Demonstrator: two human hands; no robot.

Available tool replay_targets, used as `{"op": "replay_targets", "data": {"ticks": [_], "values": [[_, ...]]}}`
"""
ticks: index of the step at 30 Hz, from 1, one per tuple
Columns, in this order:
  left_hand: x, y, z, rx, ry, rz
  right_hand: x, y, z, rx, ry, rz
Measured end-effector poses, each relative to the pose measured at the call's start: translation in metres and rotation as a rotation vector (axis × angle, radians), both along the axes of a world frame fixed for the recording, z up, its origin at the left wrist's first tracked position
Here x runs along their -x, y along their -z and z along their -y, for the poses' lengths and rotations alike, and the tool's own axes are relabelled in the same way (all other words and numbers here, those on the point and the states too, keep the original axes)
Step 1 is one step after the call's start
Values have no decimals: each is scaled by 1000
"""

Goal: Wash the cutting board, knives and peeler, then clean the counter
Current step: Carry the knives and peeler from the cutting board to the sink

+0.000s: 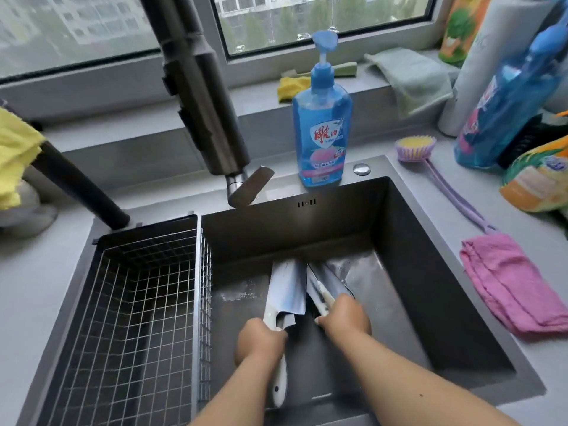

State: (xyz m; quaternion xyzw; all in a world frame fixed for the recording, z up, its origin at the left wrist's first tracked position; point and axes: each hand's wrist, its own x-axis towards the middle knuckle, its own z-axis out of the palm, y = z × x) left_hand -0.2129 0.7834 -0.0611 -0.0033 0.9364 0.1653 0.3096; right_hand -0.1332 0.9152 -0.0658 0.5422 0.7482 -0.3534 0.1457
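a: basket point(132, 302) first, far left in the sink point(430, 272). wire, nothing in it that i can see. where are the knives from there?

b: just right of it, down in the open basin. left hand point(261, 342) is wrapped tight round the white handle of the cleaver point(287, 287). its long axis runs away from the body, handle near, broad blade pointing toward the back wall, tilted a little right.

a: and the other one?

b: right hand point(345, 316) is closed on a second knife point(327, 279), maybe with another white-handled tool against it. too blurred to tell if that's the peeler. that blade also points away, leaning left, so the two blades sit side by side and nearly touch at the far end.

a: tap?

b: tap point(212, 112) hangs above and behind the blades, slightly left of them. i see no water running. so i'd guess both blades need lifting forward and up to get under the spout.

a: soap?

b: soap bottle point(322, 124) stands on the desk point(461, 229) behind the sink, nearer the right hand. pink cloth point(516, 287) lies further right. cutting board isn't in view.
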Motion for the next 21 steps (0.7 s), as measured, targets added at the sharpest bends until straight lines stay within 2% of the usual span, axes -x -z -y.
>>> {"op": "replay_targets", "data": {"ticks": [8, 11, 15, 18, 21], "values": [[2, 20, 5, 46, 27, 82, 7, 43, 2, 168, 69, 42], [3, 26, 9, 58, 28, 127, 7, 60, 0, 138, 70, 126], [4, 36, 14, 43, 28, 158, 4, 66, 0, 111, -23, 187], [6, 42, 15, 43, 20, 170, 3, 73, 1, 52, -270, 312], [7, 43, 18, 76, 16, 179, 2, 68, 0, 61, -272, 328]]}}
